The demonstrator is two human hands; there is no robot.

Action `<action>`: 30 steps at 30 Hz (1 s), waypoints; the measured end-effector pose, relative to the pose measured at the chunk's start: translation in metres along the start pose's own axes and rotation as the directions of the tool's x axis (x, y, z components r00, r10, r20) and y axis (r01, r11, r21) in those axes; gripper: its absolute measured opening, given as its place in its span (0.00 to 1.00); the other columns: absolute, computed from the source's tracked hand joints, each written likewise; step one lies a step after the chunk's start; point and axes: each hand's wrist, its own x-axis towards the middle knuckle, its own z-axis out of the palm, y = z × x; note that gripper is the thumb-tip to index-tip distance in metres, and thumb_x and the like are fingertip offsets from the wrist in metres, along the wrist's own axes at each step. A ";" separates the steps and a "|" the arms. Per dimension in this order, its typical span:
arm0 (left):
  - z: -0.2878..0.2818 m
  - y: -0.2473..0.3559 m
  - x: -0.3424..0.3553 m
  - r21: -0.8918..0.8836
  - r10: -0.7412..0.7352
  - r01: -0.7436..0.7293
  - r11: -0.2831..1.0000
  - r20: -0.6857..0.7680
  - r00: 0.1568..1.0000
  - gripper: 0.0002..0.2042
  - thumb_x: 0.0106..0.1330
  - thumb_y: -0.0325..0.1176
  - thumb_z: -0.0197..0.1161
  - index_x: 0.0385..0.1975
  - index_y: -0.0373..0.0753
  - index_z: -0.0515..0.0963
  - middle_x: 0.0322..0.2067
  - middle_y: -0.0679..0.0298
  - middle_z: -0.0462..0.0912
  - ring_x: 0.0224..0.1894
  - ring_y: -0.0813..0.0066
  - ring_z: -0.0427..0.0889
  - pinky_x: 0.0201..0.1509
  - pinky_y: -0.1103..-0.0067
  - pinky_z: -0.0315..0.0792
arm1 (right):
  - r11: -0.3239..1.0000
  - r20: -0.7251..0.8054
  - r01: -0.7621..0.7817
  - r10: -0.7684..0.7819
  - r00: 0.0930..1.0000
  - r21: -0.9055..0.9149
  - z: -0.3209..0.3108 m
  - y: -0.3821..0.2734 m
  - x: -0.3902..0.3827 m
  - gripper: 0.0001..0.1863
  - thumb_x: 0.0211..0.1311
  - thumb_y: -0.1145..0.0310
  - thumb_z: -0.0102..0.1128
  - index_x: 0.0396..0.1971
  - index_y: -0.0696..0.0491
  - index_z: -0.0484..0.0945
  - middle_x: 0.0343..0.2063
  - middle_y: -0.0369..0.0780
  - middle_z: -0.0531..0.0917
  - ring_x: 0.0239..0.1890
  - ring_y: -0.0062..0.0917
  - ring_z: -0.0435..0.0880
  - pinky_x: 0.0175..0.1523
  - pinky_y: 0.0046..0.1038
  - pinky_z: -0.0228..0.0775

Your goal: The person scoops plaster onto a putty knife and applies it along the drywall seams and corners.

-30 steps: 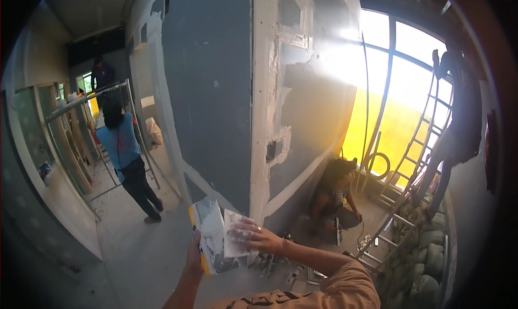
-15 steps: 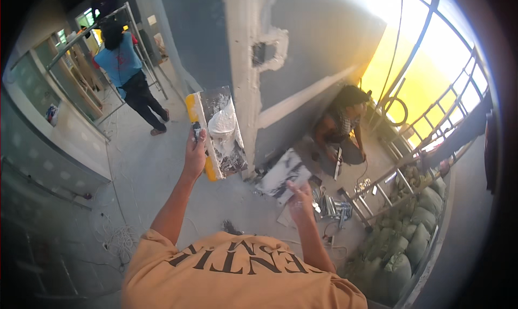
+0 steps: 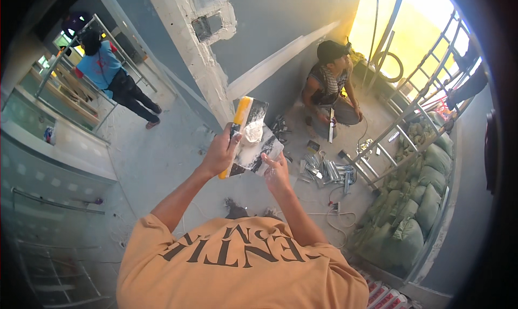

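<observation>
My left hand point(image 3: 218, 155) is closed around a wide filling knife with a yellow handle point(image 3: 242, 115); a lump of white plaster point(image 3: 252, 132) sits on its blade. My right hand point(image 3: 276, 171) grips a second, plaster-smeared blade point(image 3: 258, 153) and presses it against the first. Both hands are held out in front of my orange shirt point(image 3: 232, 266), above the grey concrete floor point(image 3: 162, 163).
A person sits on the floor point(image 3: 330, 88) by the grey wall. Another person in a blue shirt point(image 3: 108, 71) stands at the upper left near a railing. Metal pieces point(image 3: 324, 171) and a cable lie on the floor. A ladder point(image 3: 410, 125) and green sacks point(image 3: 426, 201) are at the right.
The view has tipped further down. My two hands have come together, so the right-hand blade now meets the yellow-handled one.
</observation>
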 end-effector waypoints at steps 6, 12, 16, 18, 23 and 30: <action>0.028 0.020 -0.002 0.264 0.060 -0.114 0.958 0.204 0.977 0.24 0.75 0.39 0.53 0.58 0.22 0.63 0.19 0.43 0.77 0.26 0.42 0.81 0.29 0.59 0.72 | 0.995 0.056 -0.089 0.086 0.995 0.036 -0.039 -0.013 0.010 0.25 0.65 0.81 0.57 0.61 0.52 0.68 0.51 0.35 0.81 0.50 0.21 0.81 0.54 0.29 0.75; 0.051 0.014 -0.018 0.439 -0.063 -0.058 0.897 0.256 0.965 0.21 0.74 0.38 0.51 0.54 0.23 0.66 0.20 0.40 0.79 0.27 0.38 0.81 0.32 0.54 0.74 | 0.909 0.232 -0.373 0.328 0.916 0.187 -0.097 0.036 0.028 0.22 0.67 0.76 0.60 0.60 0.51 0.70 0.47 0.33 0.83 0.42 0.19 0.85 0.46 0.23 0.78; 0.038 -0.002 -0.020 0.471 -0.168 0.044 0.881 0.224 0.960 0.25 0.75 0.41 0.51 0.60 0.25 0.63 0.28 0.36 0.80 0.35 0.38 0.82 0.36 0.55 0.76 | 0.893 0.290 -0.370 0.295 0.911 0.254 -0.096 0.018 0.047 0.20 0.66 0.71 0.62 0.57 0.53 0.72 0.44 0.32 0.84 0.42 0.19 0.85 0.47 0.23 0.79; 0.023 -0.049 -0.017 0.296 -0.175 0.181 0.938 -0.049 0.983 0.21 0.76 0.44 0.52 0.55 0.31 0.69 0.26 0.48 0.83 0.29 0.51 0.84 0.33 0.66 0.77 | 0.918 0.390 -0.332 0.230 0.892 0.218 -0.083 0.001 0.060 0.20 0.66 0.70 0.62 0.56 0.56 0.73 0.46 0.35 0.83 0.45 0.21 0.84 0.50 0.24 0.78; -0.005 -0.115 -0.019 -0.732 -0.447 0.374 0.569 0.107 0.888 0.20 0.79 0.49 0.45 0.57 0.40 0.71 0.39 0.69 0.81 0.35 0.83 0.80 0.39 0.79 0.78 | 0.991 0.314 -0.025 0.066 0.947 -0.132 0.008 -0.070 0.059 0.20 0.66 0.76 0.60 0.58 0.58 0.72 0.49 0.37 0.83 0.50 0.22 0.82 0.57 0.26 0.74; -0.012 -0.113 -0.013 -0.932 -0.409 0.362 0.018 0.323 0.854 0.25 0.79 0.51 0.40 0.63 0.37 0.67 0.52 0.57 0.79 0.50 0.68 0.83 0.53 0.69 0.81 | 0.324 0.707 0.719 -0.178 0.684 -0.614 0.124 -0.093 0.061 0.24 0.51 0.91 0.53 0.50 0.60 0.79 0.44 0.41 0.86 0.47 0.32 0.84 0.56 0.29 0.72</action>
